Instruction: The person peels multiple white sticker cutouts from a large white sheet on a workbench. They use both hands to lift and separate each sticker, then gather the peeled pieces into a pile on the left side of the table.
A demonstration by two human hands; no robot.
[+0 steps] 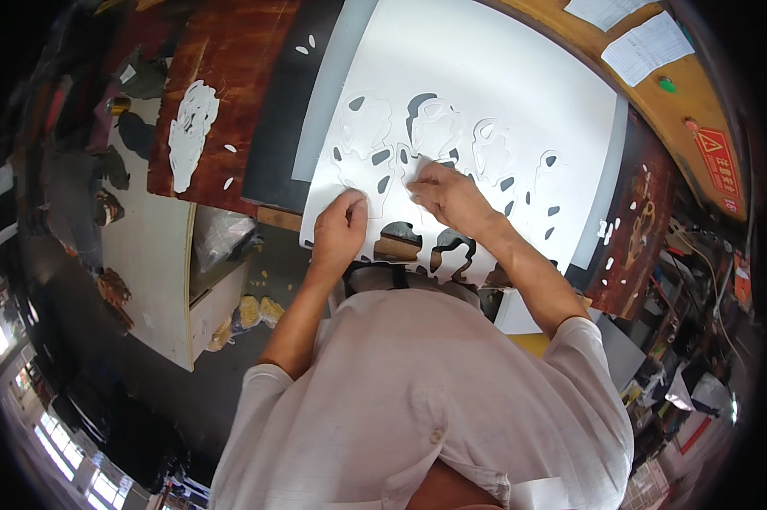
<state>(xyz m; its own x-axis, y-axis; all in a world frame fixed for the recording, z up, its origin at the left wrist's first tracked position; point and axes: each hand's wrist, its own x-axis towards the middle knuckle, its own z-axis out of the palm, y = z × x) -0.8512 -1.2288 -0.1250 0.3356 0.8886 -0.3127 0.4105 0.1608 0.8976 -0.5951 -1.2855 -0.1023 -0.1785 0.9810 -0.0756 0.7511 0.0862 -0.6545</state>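
Both hands down on large white cut-out sheet (485, 93) spread over dark bench (281, 110).

Left hand (341, 228) curled, fingertips pressing sheet near its front edge, gripping nothing apart from the sheet surface. Right hand (447, 194) just beside it, fingers pinching a cut strip of the sheet near figure-shaped openings. Loose white cut-out piece (189, 132) lying well apart on reddish-brown board (222, 76), left. Printed papers (647, 47) on yellow surface, far right.
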